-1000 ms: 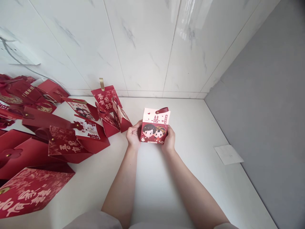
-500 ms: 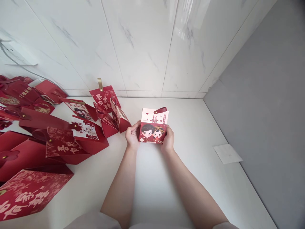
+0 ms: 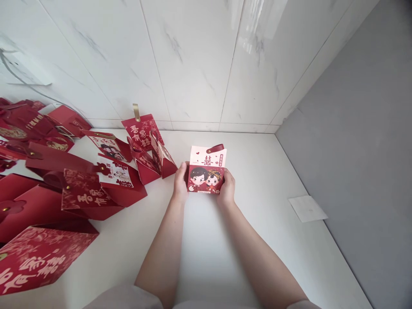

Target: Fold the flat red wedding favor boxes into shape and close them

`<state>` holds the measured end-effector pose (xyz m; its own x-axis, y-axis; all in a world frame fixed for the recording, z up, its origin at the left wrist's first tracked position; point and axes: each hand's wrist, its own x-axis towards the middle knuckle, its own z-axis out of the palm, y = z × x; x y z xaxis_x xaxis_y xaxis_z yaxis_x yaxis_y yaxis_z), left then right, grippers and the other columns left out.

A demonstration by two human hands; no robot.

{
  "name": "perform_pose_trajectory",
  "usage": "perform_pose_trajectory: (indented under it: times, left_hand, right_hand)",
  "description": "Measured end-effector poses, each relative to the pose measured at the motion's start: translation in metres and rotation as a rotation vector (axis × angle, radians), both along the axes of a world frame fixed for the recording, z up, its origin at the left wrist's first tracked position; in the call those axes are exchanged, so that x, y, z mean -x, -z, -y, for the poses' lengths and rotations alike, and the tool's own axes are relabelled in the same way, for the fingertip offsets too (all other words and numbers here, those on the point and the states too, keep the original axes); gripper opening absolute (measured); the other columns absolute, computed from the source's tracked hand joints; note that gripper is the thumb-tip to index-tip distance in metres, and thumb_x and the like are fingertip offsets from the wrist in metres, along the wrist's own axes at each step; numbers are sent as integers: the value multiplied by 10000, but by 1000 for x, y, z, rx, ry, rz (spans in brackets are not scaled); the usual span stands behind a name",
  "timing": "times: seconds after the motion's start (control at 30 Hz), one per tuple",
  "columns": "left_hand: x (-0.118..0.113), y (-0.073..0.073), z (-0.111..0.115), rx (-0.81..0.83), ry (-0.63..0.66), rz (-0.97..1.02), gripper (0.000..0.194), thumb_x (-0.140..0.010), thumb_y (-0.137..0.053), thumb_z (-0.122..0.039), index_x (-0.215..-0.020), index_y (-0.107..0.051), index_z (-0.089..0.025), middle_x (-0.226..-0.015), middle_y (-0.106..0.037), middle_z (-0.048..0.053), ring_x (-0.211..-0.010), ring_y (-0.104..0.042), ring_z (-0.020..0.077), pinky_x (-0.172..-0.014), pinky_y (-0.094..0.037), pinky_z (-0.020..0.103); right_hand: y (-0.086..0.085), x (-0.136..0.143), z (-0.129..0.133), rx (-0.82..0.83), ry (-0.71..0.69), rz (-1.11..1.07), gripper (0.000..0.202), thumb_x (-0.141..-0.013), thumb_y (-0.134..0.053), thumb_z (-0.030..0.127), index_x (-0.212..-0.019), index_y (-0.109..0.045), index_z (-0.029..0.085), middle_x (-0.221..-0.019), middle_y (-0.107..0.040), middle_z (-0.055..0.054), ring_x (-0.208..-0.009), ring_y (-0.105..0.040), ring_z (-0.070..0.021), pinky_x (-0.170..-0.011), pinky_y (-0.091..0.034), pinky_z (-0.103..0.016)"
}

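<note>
Red and pale-pink printed card box, topped by a dark red strap, stands upright near the middle of the white table. The left hand grips its left edge, the right hand its right. Leftward cluster red cardboard gift boxes; well to the right lies a flat white square. Behind rises a marble-patterned white tiled wall.

Surface: plain white top
Left side: red printed boxes, crowded close together
Middle: pink-and-red box, contact underneath hard to make out
Right edge: thin white square, lying flat
</note>
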<state>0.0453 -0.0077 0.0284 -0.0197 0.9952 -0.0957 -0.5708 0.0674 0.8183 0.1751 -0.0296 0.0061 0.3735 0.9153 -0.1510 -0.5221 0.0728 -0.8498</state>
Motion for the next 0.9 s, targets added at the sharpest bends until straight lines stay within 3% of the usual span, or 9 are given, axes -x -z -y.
perform_pose_trajectory:
  times: [0.13, 0.23, 0.5, 0.7, 0.8, 0.9]
  left_hand:
    - [-2, -3, 0, -14, -5, -84, 276, -707, -799, -397, -830, -666, -189, -816, -739, 12, -708, -701, 182, -675, -520, 281]
    - [-3, -3, -1, 5, -9, -54, 257, -735, -779, -396, -815, -672, -176, -831, -746, 23, -709, -702, 169, -691, -535, 274]
    - [5, 1, -4, -1, -57, -137, 251, -694, -821, -379, -804, -738, -169, -802, -758, 31, -673, -694, 171, -658, -531, 265]
    - [4, 1, -5, -116, -144, -168, 311, -710, -820, -342, -981, -758, -203, -1001, -764, 33, -876, -710, 179, -790, -550, 255]
    - [7, 3, -5, -130, -167, -120, 347, -731, -793, -437, -955, -759, -174, -1022, -761, 63, -923, -717, 208, -805, -565, 276]
    - [9, 4, -4, -103, -140, -70, 503, -727, -757, -560, -1008, -747, -143, -1002, -763, 105, -931, -726, 256, -792, -588, 326]
  right_hand:
    - [-5, 2, 2, -42, -35, -26, 298, -865, -562, 457, -792, -681, 194, -830, -707, -4, -736, -616, -170, -682, -483, -285]
    - [-7, 2, 3, -70, -80, -38, 340, -856, -604, 516, -851, -694, 188, -880, -721, -23, -758, -630, -180, -713, -499, -303]
    - [0, 0, -1, -54, -99, -5, 278, -791, -713, 478, -810, -719, 201, -854, -726, -6, -748, -625, -164, -734, -497, -297]
    - [-3, 3, 3, -95, -38, 127, 317, -881, -606, 485, -935, -765, 216, -1167, -698, -53, -1102, -606, -229, -959, -469, -373]
    - [-7, 3, 6, -121, -32, 188, 303, -904, -588, 467, -941, -776, 233, -1300, -638, -40, -1249, -537, -245, -1060, -410, -392]
    - [-7, 2, 6, -124, -71, 205, 320, -911, -574, 485, -965, -773, 240, -1302, -640, -37, -1247, -543, -255, -1054, -419, -402]
